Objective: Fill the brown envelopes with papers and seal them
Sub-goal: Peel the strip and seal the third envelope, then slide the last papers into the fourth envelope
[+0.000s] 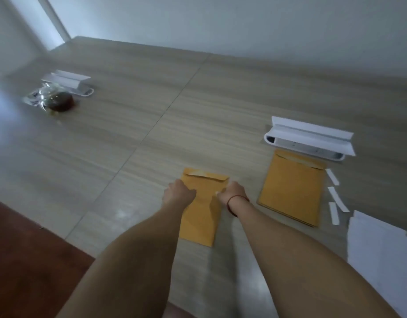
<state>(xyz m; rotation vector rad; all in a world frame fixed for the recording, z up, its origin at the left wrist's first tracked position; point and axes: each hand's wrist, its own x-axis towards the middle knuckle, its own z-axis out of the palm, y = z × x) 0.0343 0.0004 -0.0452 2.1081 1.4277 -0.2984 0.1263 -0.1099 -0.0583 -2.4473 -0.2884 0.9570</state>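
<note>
A brown envelope (202, 210) lies flat on the floor (129, 134), flap end far; its contents cannot be seen. The left hand (178, 192) and right hand (232, 192) press curled fingers on its upper part, a red string (234, 200) at the right wrist. Right: white papers (381, 260), a brown envelope stack (292, 191), white strips (334, 198). Beyond: a white holder (310, 140); far left, a clear bag (53, 98).

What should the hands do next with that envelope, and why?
Probably press along the flap to seal it. Both hands, left and right, rest on the envelope just below the flap, which looks folded down. Whether paper is inside can't be seen.
</note>
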